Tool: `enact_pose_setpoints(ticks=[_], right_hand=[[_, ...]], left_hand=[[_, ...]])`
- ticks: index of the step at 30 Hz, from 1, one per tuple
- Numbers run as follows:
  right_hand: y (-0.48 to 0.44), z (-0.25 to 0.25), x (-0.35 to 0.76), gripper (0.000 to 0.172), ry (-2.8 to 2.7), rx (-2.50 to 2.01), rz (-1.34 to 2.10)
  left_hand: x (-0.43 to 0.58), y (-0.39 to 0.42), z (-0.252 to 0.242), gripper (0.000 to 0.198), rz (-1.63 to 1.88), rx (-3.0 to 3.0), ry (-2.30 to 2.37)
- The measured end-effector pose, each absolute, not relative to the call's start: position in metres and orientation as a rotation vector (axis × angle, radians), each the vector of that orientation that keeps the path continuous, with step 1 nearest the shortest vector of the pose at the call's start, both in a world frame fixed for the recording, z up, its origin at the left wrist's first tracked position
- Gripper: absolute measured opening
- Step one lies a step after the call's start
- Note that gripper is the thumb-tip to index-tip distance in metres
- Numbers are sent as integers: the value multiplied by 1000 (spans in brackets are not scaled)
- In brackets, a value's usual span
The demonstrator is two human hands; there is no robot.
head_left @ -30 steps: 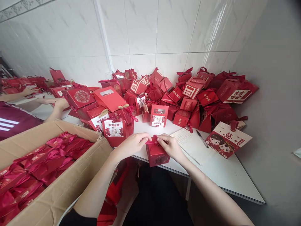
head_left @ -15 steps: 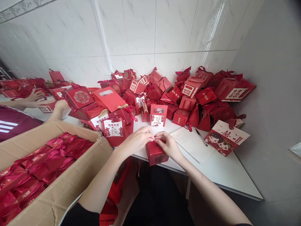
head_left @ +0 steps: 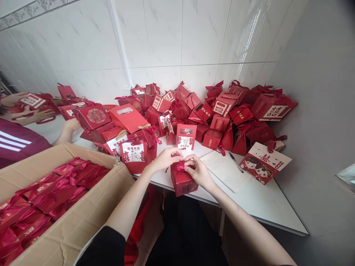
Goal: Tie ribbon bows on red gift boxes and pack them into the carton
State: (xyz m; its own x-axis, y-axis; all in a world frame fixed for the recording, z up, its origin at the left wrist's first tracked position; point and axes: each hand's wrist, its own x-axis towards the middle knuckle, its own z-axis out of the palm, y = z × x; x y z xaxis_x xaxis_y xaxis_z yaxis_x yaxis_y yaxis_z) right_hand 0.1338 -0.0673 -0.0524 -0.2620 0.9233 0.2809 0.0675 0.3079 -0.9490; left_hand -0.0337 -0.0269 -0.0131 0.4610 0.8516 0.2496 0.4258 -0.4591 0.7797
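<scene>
A small red gift box (head_left: 184, 181) stands at the table's front edge, right in front of me. On its top is a dark pink ribbon (head_left: 181, 166), looped up between my two hands. My left hand (head_left: 168, 158) pinches the ribbon from the left, its fingertips partly hidden behind the loop. From the right, my right hand (head_left: 197, 169) grips the ribbon between thumb and fingers, close above the box lid. Just behind them stands a red box with a cut-out window (head_left: 186, 137).
Many red gift boxes (head_left: 222, 107) are heaped along the wall. A written paper sheet (head_left: 219, 168), a pen (head_left: 236, 162) and a couple-print box (head_left: 264, 163) lie right. A cardboard carton (head_left: 74, 218) of ribboned boxes stands left. Beyond it, a person in a maroon sleeve (head_left: 20, 142) handles boxes.
The ribbon now shows as a raised loop between my hands, and my left hand has shifted slightly up. The person at left has lifted a box with a white label.
</scene>
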Motion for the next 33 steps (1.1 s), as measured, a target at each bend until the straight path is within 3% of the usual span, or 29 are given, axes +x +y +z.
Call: enact_pose_setpoints(ticks=[8,18,33], right_hand=[[-66,-55,134,16,-1541,-942,956],[-67,-58,133,12,-1551,-1000,872],[-65,-48,143,10,-1693,-1041,844]], left_hand=[[-38,-43,-39,11,974,2182,1117],[-20,-83,-34,14,975,2112,1456],[-11,-73,-49,25,1130,1773,1232]])
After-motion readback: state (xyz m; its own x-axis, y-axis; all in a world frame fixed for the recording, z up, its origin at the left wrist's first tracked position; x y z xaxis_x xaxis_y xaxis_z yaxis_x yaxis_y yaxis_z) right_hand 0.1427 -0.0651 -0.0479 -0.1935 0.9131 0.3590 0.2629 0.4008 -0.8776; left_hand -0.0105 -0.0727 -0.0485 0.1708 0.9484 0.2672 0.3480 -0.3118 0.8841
